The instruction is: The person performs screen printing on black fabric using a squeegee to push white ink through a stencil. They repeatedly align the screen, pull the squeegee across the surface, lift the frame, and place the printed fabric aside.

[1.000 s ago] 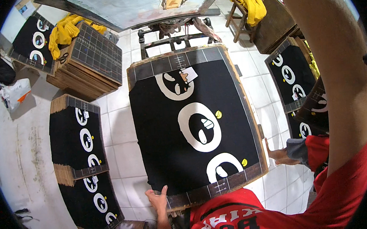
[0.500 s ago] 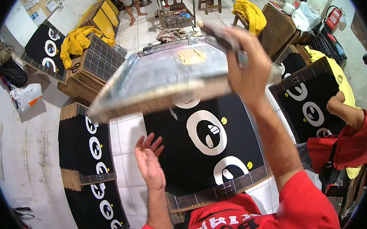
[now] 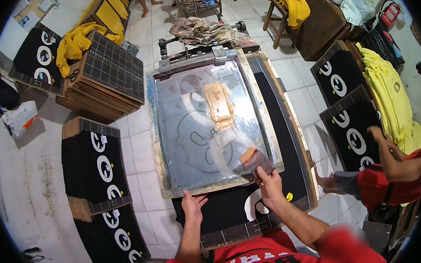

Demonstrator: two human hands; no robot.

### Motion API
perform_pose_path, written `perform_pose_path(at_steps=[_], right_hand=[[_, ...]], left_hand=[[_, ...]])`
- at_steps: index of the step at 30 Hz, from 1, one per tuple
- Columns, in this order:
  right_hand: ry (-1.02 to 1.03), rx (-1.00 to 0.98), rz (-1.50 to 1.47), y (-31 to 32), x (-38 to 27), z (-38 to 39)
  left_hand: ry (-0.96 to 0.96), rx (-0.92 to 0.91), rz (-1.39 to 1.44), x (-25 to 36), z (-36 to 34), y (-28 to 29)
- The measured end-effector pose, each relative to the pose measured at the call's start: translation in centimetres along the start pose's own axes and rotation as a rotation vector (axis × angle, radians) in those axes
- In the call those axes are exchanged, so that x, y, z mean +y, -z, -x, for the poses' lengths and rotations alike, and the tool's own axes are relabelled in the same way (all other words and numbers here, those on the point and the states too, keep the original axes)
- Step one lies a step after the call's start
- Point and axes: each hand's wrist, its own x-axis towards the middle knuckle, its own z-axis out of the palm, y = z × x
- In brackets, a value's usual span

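Observation:
A screen-printing frame (image 3: 160, 149) lies over a board covered with black cloth (image 3: 290, 148). On its mesh, a thick patch of tan ink (image 3: 220, 106) sits right of centre. My right hand (image 3: 272, 189) grips a squeegee (image 3: 255, 163) with tan ink on it, low over the frame's near right corner. My left hand (image 3: 192, 208) is open, its fingers apart at the frame's near edge; whether it touches the wood I cannot tell. Below the frame, part of a white oval print (image 3: 253, 201) and a small yellow mark (image 3: 289, 196) show on the cloth.
Printed black cloths on boards (image 3: 96, 176) are stacked at the left, near a pile of gridded boards (image 3: 113, 72). A stained rag (image 3: 203, 32) lies behind the frame. At the right, a co-worker's arm (image 3: 398, 167) reaches beside yellow fabric (image 3: 391, 99) and more printed boards (image 3: 350, 141).
The tilted frame has come down flat over the cloth, covering most of the print. My right hand has moved down and nearer with the squeegee. My left hand has lowered to the frame's near edge.

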Motion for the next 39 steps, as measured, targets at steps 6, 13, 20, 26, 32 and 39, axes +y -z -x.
perform_pose_path(at_steps=[6, 13, 20, 26, 32, 39], right_hand=[[-0.182, 0.004, -0.020, 2.1, 1.8, 0.9], [-0.296, 0.029, 0.026, 2.4, 3.1, 1.6], [-0.337, 0.078, 0.076, 2.4, 3.3, 1.1], [-0.371, 0.027, 0.010, 1.9, 2.5, 0.6], [-0.314, 0.168, 0.242, 5.9, 1.4, 4.0], [0.681, 0.401, 1.069, 12.8, -8.4, -7.9]], left_hand=[[0.099, -0.052, -0.411, 1.1, -0.2, 1.5], [0.009, -0.028, -0.431, 1.0, 0.4, 1.1], [-0.024, -0.002, -0.410, 0.7, 0.6, 1.0], [-0.019, 0.040, -0.408, 1.0, 0.9, 0.7], [-0.074, 0.252, -0.239, -0.7, 1.9, 4.3], [-0.573, 0.439, -0.306, -2.8, 0.5, 9.4]])
